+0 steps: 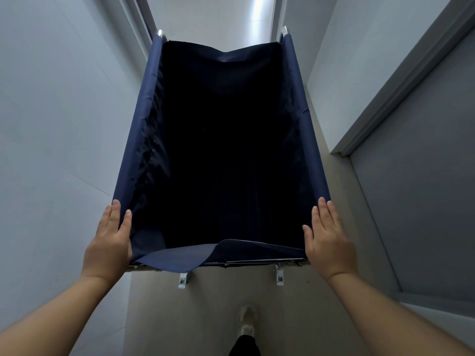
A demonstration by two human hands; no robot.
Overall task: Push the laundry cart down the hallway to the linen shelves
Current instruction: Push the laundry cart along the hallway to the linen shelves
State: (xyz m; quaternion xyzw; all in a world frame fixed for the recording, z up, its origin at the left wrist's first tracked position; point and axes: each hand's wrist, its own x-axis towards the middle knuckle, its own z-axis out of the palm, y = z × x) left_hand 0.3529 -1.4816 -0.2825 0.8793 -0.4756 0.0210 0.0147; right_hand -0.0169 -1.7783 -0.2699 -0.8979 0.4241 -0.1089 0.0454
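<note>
1. Nearest the cam: two bare forearms are seen reaching fwd, w/ one white shoe (247,320) below on the floor (218,304).
2. Left hand (109,242) is laid flat on the near-left corner of the laundry cart (144,140); fingers are held straight and pressed together, thumb hooked over the inner fabric edge.
3. Right hand (327,240) is mirrored at the near-right corner, fingers together, nothing pinched.
4. Cart is directly ahead of both hands, touching them; its long axis is aligned w/ the hallway, pointing away. Interior is too dark to tell contents.
5. Both hands are equally near, so an even push is judged to keep it straight.
6. Left wall (51,124) and right-side door (424,201) are close; clearance looks tight. Linen shelves are not in view.
</note>
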